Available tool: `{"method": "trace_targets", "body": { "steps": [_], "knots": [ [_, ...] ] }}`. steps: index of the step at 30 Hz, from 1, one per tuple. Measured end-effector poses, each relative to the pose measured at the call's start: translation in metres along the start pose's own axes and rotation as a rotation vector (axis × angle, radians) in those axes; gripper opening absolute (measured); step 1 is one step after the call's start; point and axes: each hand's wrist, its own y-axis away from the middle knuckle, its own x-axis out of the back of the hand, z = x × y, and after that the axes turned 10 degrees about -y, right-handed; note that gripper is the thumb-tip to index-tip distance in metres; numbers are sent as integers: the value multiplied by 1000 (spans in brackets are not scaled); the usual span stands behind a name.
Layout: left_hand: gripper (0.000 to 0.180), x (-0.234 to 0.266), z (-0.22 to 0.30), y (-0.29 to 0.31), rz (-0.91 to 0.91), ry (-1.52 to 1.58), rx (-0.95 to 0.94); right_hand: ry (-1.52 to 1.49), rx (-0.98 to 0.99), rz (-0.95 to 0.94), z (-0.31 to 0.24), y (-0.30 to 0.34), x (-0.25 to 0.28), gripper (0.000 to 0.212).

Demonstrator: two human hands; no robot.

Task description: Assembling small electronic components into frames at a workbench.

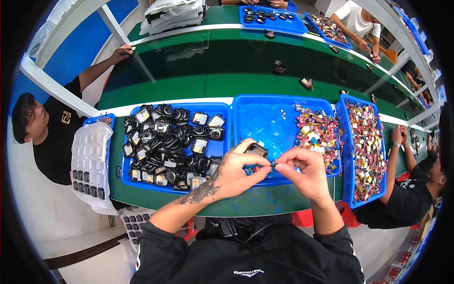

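Note:
My left hand (235, 171) is closed around a black watch case (257, 149), which sticks out between its fingers. Its thumb and index finger also pinch toward my right hand (305, 173), and the fingertips of both meet. Pinched there is a tiny dark piece (273, 164), too small to name. Below the hands lies a blue tray (257, 106) with blue film scraps on its bottom and a heap of small wired parts (318, 130), red, yellow and white, at its right side. Left of it, another blue tray (227, 123) holds many black watch cases (163, 137).
A third blue tray (351, 189) of wired parts stands at the right. White plastic blister trays (90, 156) lie at the left. Beyond runs a green conveyor belt (189, 80) with loose parts on it. Co-workers sit left (49, 137), right (411, 184) and across (357, 23).

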Motion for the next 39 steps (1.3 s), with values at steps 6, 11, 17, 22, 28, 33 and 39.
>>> {"method": "trace_targets", "body": {
  "steps": [6, 11, 17, 22, 28, 33, 39],
  "knots": [
    [10, -4, -2, 1, 22, -9, -37, -160, -116, -64, 4, -2, 0, 6],
    [12, -7, -4, 2, 85, -168, -82, -233, -276, -216, 21, -20, 9, 15],
    [10, -11, -1, 1, 146, -385, -181, 85, -47, 53, 47, -24, 2, 8],
    [10, -18, -24, 5, 134, 139, 214, 302, 181, 182, 36, -18, -11, 28],
    [15, -22, -19, 2, 122, 238, 192, 69, 278, 198, 37, -16, -23, 12],
    [42, -14, -11, -1, 136, 604, 221, 149, 353, 360, 23, -10, -24, 12],
    [41, -23, -17, 4, 96, 626, 210, 430, 389, 216, 11, -17, -43, 15]
  ]
}}
